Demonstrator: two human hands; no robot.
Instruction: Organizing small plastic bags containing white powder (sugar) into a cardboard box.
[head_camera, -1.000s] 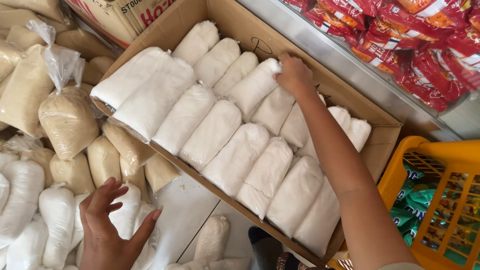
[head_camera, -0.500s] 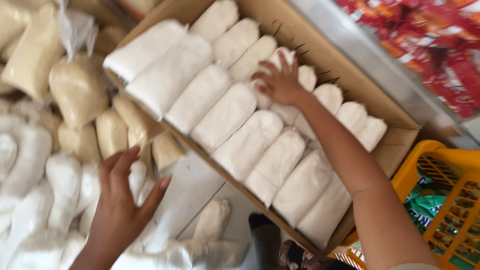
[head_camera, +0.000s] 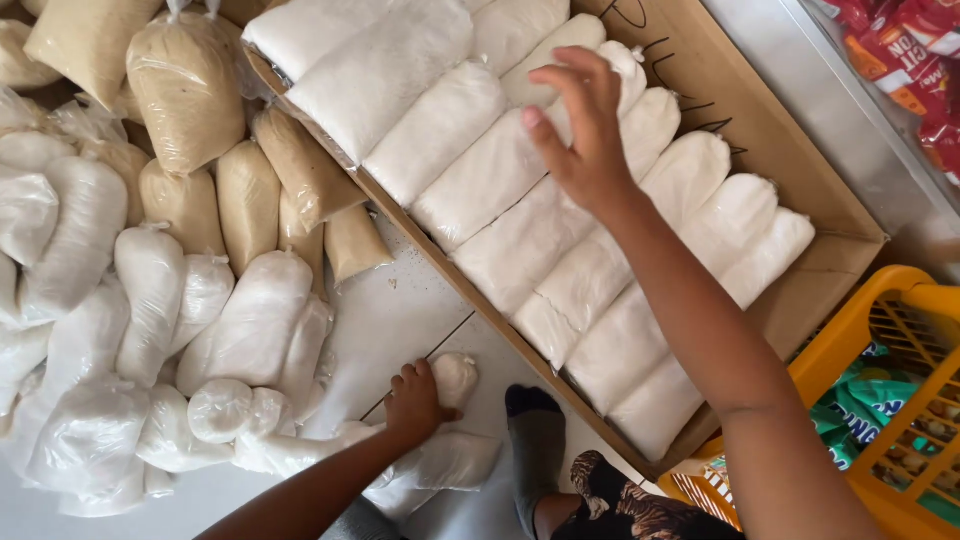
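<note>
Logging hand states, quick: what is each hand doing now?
Left hand: closed on a white bag on the floor.
Right hand: open, empty, above the boxed white bags.

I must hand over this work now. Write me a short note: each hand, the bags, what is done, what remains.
Left hand: grip on a small white powder-filled plastic bag on the white floor.
Right hand: open, above the rows of white bags in the brown cardboard box.
Done: box nearly full.
Left: loose white bags and tan bags outside the box.
</note>
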